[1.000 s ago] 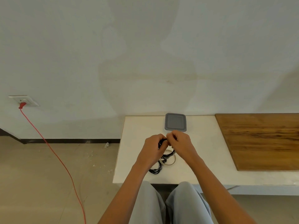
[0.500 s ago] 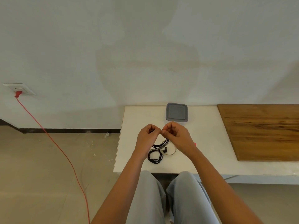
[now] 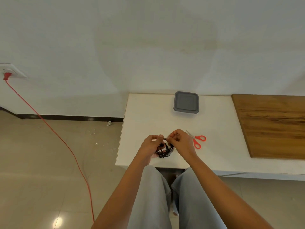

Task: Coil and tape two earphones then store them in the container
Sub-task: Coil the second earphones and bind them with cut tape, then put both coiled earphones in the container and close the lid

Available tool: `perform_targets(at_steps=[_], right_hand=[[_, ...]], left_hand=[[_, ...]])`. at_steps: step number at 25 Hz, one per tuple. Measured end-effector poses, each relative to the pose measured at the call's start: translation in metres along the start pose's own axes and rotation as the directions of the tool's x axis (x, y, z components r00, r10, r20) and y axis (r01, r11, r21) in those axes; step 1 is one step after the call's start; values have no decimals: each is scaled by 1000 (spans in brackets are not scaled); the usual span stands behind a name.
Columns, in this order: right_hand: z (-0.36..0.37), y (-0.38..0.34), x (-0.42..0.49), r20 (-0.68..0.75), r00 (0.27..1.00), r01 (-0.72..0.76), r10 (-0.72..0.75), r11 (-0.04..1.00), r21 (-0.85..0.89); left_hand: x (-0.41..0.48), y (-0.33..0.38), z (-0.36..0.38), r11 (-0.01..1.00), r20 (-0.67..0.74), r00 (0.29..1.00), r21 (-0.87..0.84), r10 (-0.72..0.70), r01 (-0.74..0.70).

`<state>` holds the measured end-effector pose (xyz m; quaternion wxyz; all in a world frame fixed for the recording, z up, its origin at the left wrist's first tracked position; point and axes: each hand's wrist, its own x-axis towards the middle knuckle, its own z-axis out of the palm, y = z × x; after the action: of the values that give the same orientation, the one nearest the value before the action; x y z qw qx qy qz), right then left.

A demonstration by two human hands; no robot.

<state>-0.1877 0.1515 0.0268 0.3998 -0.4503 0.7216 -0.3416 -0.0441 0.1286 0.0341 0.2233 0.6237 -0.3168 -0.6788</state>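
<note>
Both hands are working over the near edge of the table (image 3: pixel 148 113), and the black earphone coil (image 3: pixel 165 151) is hanging between and just below them, its loops drooping toward the tabletop. The left hand (image 3: pixel 151 144) is pinching one end of a short dark stretch at the top of the coil and the right hand (image 3: pixel 180 141) is pinching the other, so each grip is closed on the bundle with fingers curled. That stretch is running left to right, straight from one grip to the other, and I judge it is where the binding is going on; whether tape is on it is too small to tell. The container (image 3: pixel 186 103), lid on, is sitting well beyond the hands toward the wall, slightly nearer the right hand. The scissors (image 3: pixel 197 140) are lying just right of that hand.
</note>
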Motion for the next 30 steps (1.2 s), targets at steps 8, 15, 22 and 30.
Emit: perform_targets(at_steps=[8, 15, 22, 30], right_hand=[[35, 49, 30, 70, 986, -149, 154, 986, -68], [39, 53, 30, 48, 999, 12, -2, 977, -214], [13, 79, 35, 111, 994, 56, 14, 800, -598], [6, 95, 24, 100, 995, 59, -21, 915, -400]], left_hand=[[51, -46, -11, 958, -183, 961, 238, 207, -161], [60, -51, -8, 844, -197, 899, 465, 392, -267], [64, -33, -33, 930, -499, 796, 302, 343, -211], [85, -31, -22, 868, -400, 828, 458, 392, -190]])
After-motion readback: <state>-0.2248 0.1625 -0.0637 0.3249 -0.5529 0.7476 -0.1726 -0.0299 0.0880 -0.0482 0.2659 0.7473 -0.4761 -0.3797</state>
